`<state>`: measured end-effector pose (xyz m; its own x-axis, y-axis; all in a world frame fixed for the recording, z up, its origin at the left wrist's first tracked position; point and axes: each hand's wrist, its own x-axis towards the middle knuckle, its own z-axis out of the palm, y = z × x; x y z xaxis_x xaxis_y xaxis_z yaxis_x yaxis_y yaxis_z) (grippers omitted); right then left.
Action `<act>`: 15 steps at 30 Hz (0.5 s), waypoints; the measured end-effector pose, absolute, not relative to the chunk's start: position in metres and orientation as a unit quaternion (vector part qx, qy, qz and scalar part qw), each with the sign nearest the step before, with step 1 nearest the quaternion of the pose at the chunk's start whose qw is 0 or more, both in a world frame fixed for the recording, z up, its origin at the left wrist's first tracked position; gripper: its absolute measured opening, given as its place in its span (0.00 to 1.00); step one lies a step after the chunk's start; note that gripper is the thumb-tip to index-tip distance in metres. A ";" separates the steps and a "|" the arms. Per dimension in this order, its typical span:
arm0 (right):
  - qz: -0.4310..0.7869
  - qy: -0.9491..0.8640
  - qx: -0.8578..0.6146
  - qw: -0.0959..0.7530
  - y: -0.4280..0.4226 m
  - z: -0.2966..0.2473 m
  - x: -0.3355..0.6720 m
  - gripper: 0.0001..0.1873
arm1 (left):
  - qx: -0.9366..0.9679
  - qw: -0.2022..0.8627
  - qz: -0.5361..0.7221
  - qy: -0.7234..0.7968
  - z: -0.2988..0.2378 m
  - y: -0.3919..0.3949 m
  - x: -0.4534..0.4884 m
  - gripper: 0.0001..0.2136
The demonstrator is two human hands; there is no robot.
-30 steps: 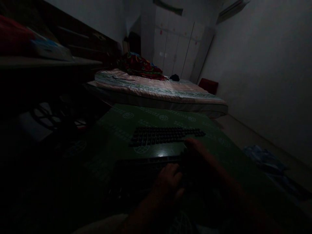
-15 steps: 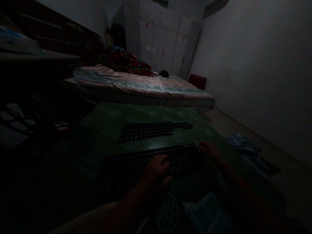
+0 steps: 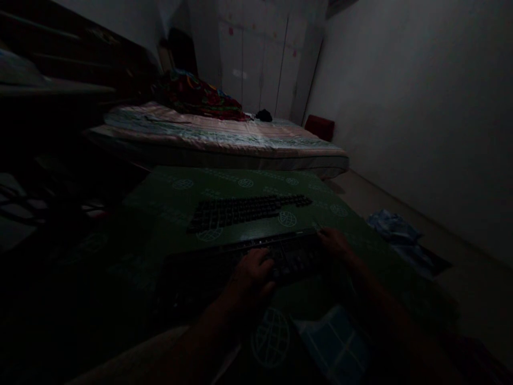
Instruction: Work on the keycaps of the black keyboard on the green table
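A dark keyboard (image 3: 192, 272) lies at a slant across the green table (image 3: 156, 224); its details are mostly lost in the gloom. Over its middle rests my left hand (image 3: 254, 270), fingers slightly bent and apart, the thumb away from them. At the keyboard's far right corner is my right hand (image 3: 333, 240), fingers pinched together around something thin and pale that I cannot make out. Beyond the keyboard, many loose black keycaps (image 3: 236, 213) are laid out in keyboard-like rows on the table.
A blue checked cloth or packet (image 3: 334, 339) lies near the table's front edge. Behind the table stands a bed (image 3: 224, 136) with a red patterned blanket (image 3: 196, 96). Crumpled clothing (image 3: 395, 227) is on the floor to the right. The room is very dim.
The view has shifted slightly, so everything sits a little further left and higher. Both hands stay at about the same places on the keyboard.
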<state>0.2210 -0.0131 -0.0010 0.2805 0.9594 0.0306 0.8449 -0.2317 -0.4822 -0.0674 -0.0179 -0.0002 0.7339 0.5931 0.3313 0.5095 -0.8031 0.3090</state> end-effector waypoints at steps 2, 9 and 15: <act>0.132 -0.580 -0.777 0.206 -0.013 -0.001 0.220 0.16 | 0.927 0.095 0.216 0.290 0.000 -0.018 -0.067 0.15; 0.117 -0.577 -0.782 0.205 -0.012 0.002 0.213 0.16 | 0.929 0.090 0.228 0.277 -0.002 -0.015 -0.071 0.11; 0.113 -0.576 -0.779 0.218 -0.009 0.003 0.207 0.15 | 0.930 0.074 0.236 0.271 -0.004 -0.011 -0.071 0.12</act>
